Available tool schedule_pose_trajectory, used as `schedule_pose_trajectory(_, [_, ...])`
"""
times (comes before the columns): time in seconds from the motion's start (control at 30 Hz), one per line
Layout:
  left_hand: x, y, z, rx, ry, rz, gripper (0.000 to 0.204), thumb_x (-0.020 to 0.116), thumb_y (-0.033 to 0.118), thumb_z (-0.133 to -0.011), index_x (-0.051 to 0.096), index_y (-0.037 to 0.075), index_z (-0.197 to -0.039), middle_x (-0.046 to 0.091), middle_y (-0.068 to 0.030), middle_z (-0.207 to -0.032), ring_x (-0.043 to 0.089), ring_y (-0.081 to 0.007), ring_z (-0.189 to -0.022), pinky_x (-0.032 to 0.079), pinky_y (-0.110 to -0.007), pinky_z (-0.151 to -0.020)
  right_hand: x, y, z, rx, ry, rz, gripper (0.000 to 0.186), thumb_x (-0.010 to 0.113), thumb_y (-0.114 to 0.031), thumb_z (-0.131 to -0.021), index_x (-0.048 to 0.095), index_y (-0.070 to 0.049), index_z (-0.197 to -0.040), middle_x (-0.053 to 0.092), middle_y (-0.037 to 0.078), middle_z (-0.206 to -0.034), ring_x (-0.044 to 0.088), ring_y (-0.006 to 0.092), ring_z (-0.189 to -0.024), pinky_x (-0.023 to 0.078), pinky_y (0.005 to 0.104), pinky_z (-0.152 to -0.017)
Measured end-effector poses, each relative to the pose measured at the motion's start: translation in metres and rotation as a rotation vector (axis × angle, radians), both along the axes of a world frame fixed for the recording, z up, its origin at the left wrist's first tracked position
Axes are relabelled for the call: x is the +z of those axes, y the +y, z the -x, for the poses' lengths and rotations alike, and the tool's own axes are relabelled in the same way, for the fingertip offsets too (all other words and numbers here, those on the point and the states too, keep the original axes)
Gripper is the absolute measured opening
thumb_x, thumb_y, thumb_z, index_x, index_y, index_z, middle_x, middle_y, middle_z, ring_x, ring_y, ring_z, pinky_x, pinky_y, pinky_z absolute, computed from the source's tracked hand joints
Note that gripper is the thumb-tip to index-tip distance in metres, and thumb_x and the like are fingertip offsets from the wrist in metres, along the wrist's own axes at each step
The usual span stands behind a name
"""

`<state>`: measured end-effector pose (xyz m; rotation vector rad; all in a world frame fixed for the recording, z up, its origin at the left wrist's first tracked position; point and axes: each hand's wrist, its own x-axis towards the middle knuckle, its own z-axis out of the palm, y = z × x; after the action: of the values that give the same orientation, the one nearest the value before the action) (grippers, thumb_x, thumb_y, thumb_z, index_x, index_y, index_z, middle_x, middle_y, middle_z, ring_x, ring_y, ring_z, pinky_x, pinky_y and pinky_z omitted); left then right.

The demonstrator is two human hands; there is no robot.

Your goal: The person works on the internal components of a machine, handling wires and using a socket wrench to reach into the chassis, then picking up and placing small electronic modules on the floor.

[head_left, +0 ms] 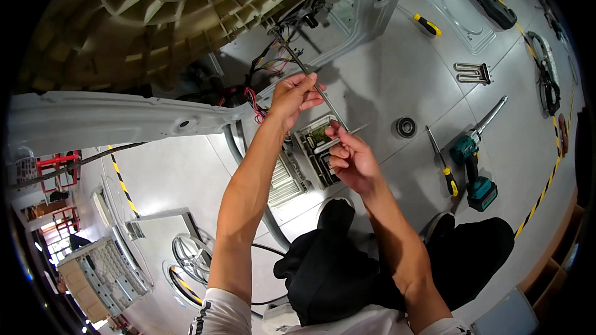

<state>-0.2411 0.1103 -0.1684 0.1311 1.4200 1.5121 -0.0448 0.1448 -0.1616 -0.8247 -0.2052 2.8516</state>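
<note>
A long metal T-handle socket wrench (329,103) slants from the lower edge of a cream plastic washing machine tub (180,28) toward me. My left hand (294,100) pinches its shaft partway along, thumb and fingers closed. At the near end, my right hand (355,160) has its fingers curled round the crossbar. The wrench's far tip meets the tub's rim beside a bundle of coloured wires (273,62); whether it sits on a bolt is too small to tell. Below my hands, a control board in a plastic housing (320,172) rests on the floor, partly hidden by my right hand.
The machine's grey metal frame (136,115) borders the tub. On the floor to the right lie a bearing (405,127), a heating element (473,73), a cordless power tool (474,170), a yellow-black screwdriver (449,181) and another screwdriver (428,25). A grey hose (273,226) curves near my left forearm.
</note>
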Motion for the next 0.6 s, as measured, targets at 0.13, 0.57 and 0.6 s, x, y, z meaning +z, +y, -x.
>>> schedule_pose_trajectory(0.13, [0.002,0.004,-0.008,0.017,-0.049,-0.008,0.022,0.061,0.024,-0.087,0.058,0.004,-0.096,0.065,-0.0106,-0.093,0.065,-0.0169,-0.079,0.055,-0.028,-0.069,-0.017,-0.004,0.0,-0.017,-0.269,-0.835,0.033,0.047,0.0,-0.088,0.051,-0.007,-0.12,0.063,0.008,-0.095,0.052,0.01,-0.062,0.041,0.0212,-0.051])
schedule_pose_trajectory(0.57, [0.001,0.006,-0.005,0.026,-0.059,-0.033,0.023,0.06,0.021,-0.089,0.056,0.001,-0.099,0.063,-0.0148,-0.097,0.065,-0.0244,-0.086,0.055,-0.033,-0.073,-0.014,0.007,-0.024,-0.116,-0.427,-0.404,0.028,0.057,-0.027,-0.088,0.054,-0.007,-0.108,0.059,0.005,-0.099,0.049,0.011,-0.06,0.04,0.0245,-0.053])
schedule_pose_trajectory(0.6, [-0.002,0.003,-0.004,0.02,-0.065,-0.032,0.024,0.059,0.021,-0.089,0.056,0.002,-0.102,0.063,-0.0138,-0.098,0.065,-0.0233,-0.087,0.055,-0.032,-0.072,-0.007,0.01,-0.026,0.057,-0.265,-0.105,0.029,0.055,-0.031,-0.09,0.054,-0.007,-0.106,0.06,0.004,-0.097,0.048,0.0101,-0.06,0.039,0.0232,-0.052])
